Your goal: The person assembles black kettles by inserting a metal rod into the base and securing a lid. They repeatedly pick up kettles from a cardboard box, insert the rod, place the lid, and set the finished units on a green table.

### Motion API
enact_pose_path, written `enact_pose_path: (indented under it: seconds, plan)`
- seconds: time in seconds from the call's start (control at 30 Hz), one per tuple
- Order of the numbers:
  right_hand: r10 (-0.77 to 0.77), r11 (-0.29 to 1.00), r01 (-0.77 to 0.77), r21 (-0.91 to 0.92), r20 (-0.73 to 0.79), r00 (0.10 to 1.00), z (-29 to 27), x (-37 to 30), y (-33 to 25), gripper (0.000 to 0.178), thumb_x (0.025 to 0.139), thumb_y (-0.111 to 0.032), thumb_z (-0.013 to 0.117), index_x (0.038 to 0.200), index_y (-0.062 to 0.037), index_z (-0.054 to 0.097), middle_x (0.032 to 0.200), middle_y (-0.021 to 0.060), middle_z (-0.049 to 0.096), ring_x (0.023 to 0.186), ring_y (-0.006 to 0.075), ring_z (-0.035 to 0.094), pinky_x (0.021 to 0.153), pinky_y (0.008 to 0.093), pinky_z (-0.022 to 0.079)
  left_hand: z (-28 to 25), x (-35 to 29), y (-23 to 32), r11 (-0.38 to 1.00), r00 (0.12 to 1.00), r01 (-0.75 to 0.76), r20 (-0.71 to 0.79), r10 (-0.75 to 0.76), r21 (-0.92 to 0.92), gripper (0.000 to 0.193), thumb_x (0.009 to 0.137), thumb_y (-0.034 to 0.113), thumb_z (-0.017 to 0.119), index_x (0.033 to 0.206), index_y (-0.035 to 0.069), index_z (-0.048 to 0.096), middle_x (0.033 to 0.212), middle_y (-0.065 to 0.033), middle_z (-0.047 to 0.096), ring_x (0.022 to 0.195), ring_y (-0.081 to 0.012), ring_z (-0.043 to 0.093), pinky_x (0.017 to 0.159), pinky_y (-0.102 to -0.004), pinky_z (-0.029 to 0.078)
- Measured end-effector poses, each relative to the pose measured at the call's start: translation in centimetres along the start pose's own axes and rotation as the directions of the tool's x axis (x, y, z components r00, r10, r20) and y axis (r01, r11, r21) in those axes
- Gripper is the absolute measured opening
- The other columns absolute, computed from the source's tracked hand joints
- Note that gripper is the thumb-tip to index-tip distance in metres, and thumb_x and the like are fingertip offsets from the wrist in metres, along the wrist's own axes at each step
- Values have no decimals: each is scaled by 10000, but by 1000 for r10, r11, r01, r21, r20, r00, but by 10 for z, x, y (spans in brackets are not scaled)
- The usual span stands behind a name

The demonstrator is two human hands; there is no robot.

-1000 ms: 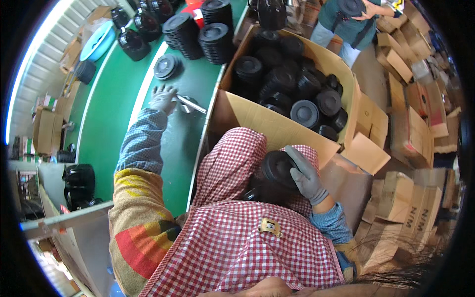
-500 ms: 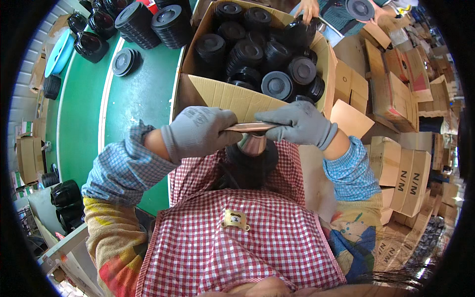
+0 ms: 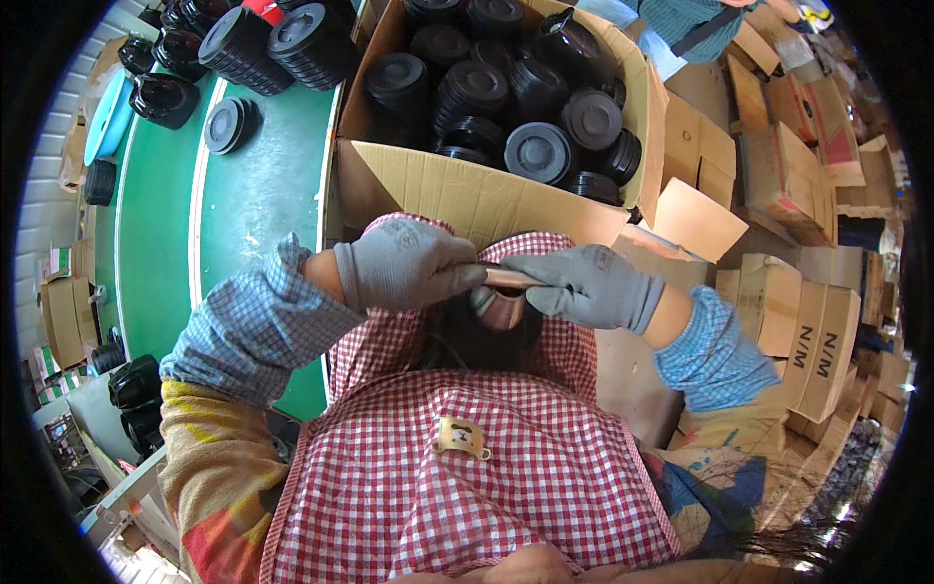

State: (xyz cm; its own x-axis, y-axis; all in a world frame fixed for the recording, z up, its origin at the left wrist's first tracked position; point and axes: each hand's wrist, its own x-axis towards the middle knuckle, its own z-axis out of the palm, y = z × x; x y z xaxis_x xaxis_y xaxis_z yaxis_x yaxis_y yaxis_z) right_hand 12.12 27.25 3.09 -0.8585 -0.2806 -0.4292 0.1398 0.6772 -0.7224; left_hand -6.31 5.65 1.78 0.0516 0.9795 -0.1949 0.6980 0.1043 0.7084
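Metal tool (image 3: 510, 278) in a two-handed grip
Gloved left hand (image 3: 409, 265) and right hand (image 3: 589, 284) are clamped on its crossbar, over a dark object (image 3: 474, 346) at the lap.

Green table (image 3: 258, 200), tall black disc stacks (image 3: 309, 47), a short disc stack (image 3: 227, 127), glossy black vessels (image 3: 163, 101)

Left hand (image 3: 406, 264) and right hand (image 3: 588, 285) grip a metal tool (image 3: 503, 308).
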Motion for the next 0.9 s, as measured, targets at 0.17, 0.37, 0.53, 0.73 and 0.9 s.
enact_pose_path:
  seconds: [0.17,0.37,0.53,0.73,0.9]
  plan:
    - [-588,773,526,-356,-90,804,-4,31,59,662,993,-526,497,1518,-125,459,1497,196,482,1311,407,500,1075,537,405,-12,10,7,994,992,80,104,-72,-74,343,996,344,572,997,34,718,822,-201,689,756,-371,692,708,-458,550]
    - [-314,943,333,-22,-393,864,57,23,-30,687,1009,-500,478,1567,-112,377,1627,290,223,1520,483,133,1214,618,58,3,83,-57,961,969,73,249,-4,-266,374,922,364,581,979,27,733,868,-220,708,809,-346,707,740,-463,541]
    - [-395,889,447,97,-327,858,37,39,-14,622,1011,-446,503,1539,-124,429,1622,289,235,1525,470,140,1212,624,77,24,114,-63,942,993,37,122,4,-333,324,939,316,570,917,23,706,883,-180,683,821,-312,689,754,-439,528]
    - [-441,893,447,49,-101,892,21,21,-8,556,1012,-356,487,1514,-120,464,1624,168,328,1535,412,194,1237,552,141,6,87,-45,992,999,26,22,-23,-123,294,956,304,580,1027,42,694,989,-179,677,914,-368,672,819,-449,529]
    - [-485,875,475,-96,-186,855,23,35,-3,600,990,-360,518,1512,-71,450,1504,203,476,1419,440,391,1203,576,200,26,86,-77,939,926,-337,-156,344,74,306,1002,295,551,1146,53,671,1151,-157,633,1116,-354,603,972,-436,491]
